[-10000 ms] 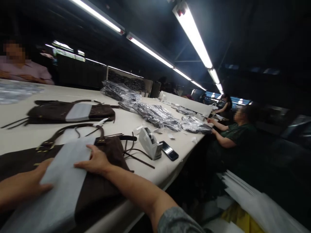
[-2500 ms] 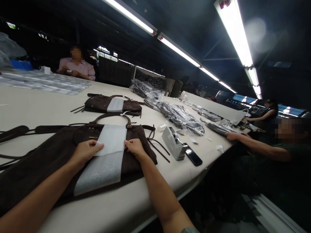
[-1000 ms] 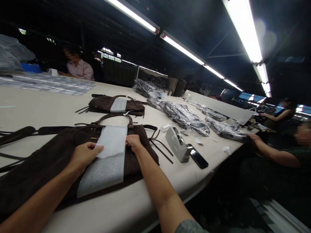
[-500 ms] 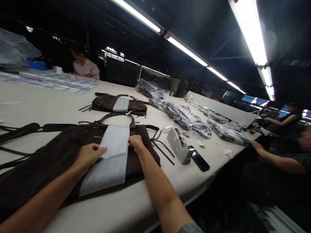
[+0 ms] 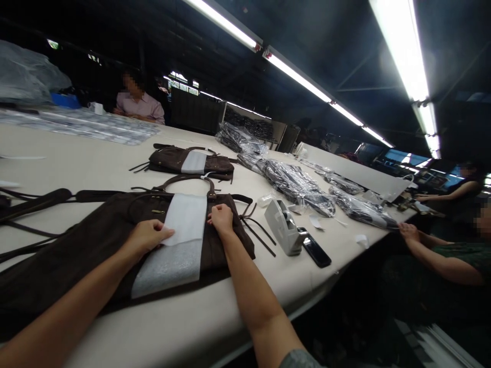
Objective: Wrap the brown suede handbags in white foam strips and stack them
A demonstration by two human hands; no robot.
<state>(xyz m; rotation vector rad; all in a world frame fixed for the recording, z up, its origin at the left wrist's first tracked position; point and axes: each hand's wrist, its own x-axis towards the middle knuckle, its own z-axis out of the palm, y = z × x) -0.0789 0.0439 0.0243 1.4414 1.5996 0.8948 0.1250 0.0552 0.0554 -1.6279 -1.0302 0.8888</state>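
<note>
- The step in hand looks like wrapping: a white foam sheet [image 5: 180, 236] lies across the middle of a dark brown handbag [image 5: 95, 245], which rests flat near the front edge of the table [image 5: 88, 163].
- The left hand [image 5: 148, 237] pinches the sheet's left edge between thumb and fingers; the right hand [image 5: 221, 219] is curled at its right edge, pressing it to the bag (whether it truly grips the sheet I cannot tell).
- Next, by my judgement, the sheet wants holding taut and square while its ends are fastened, so both hands must keep even tension.
- A tape dispenser [image 5: 283, 234] stands just right of the bag, a phone [image 5: 314, 251] touching it.
- A second bag [image 5: 192, 161], already banded, lies toward the table's middle.
</note>
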